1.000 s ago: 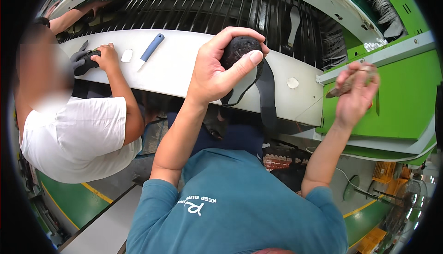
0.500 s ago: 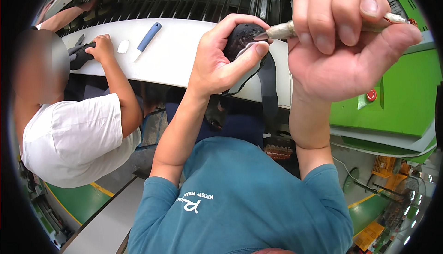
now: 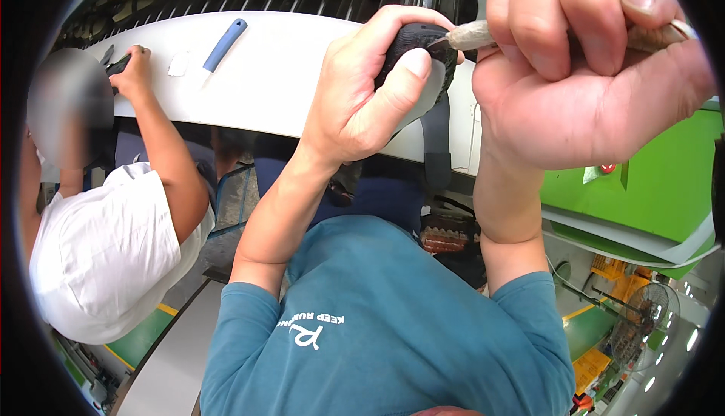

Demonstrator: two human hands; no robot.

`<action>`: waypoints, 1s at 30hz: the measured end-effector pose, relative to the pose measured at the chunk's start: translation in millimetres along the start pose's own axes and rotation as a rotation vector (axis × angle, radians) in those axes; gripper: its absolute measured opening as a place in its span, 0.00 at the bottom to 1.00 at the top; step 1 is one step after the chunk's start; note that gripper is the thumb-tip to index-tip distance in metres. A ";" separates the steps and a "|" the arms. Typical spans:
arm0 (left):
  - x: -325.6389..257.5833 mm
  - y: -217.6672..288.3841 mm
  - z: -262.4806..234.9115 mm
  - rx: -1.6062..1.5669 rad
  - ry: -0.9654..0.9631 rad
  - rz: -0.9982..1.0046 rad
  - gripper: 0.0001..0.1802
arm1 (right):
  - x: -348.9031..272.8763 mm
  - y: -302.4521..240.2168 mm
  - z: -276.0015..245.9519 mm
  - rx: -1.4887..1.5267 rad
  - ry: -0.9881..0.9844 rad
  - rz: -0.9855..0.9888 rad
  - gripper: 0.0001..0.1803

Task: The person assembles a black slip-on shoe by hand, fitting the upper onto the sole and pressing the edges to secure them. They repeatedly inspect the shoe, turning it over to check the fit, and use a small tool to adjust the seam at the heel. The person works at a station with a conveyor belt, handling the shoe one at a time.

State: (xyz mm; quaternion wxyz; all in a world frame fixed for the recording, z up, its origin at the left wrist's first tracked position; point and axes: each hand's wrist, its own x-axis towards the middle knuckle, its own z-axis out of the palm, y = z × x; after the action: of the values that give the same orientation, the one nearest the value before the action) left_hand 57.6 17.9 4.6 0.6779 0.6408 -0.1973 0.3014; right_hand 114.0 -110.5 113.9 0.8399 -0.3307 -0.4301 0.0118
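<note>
My left hand [image 3: 368, 87] grips a rounded black piece [image 3: 423, 53] with a black strap [image 3: 436, 144] hanging down from it, held over the curved white bench [image 3: 279, 61]. My right hand [image 3: 581, 61] is close to the camera, closed on a thin grey-brown tool [image 3: 470, 34] whose tip touches the top of the black piece. Both forearms come up from my teal shirt.
A co-worker in a white shirt [image 3: 106, 250] sits at the left, one hand [image 3: 134, 68] on a dark item at the bench. A blue-handled tool [image 3: 224, 43] and a small white piece [image 3: 179, 63] lie on the bench. Green machine panels [image 3: 649, 189] stand at the right.
My right hand rose from the right side and brought the tool's tip onto the black piece; it now fills more of the view. My left hand kept its hold.
</note>
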 end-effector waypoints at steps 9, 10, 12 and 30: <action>-1.5 -4.4 -5.6 0.034 0.027 -0.009 0.15 | 0.4 13.5 2.5 -0.038 0.067 0.029 0.32; -0.6 -4.8 -5.9 0.049 0.025 0.001 0.15 | 0.6 15.5 3.1 -0.046 0.076 0.022 0.32; 0.9 -6.8 -7.1 0.075 0.022 0.015 0.16 | 4.4 18.5 3.0 -0.058 0.101 0.015 0.33; 0.6 0.1 -4.8 0.178 -0.083 -0.018 0.15 | 15.1 0.1 -5.5 0.128 0.136 -0.094 0.34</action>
State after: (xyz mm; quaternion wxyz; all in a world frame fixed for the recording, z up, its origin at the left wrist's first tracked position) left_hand 57.5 22.7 4.5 0.6122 0.7123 -0.1921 0.2847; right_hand 127.5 -108.8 122.4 0.8863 -0.2560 -0.3854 -0.0227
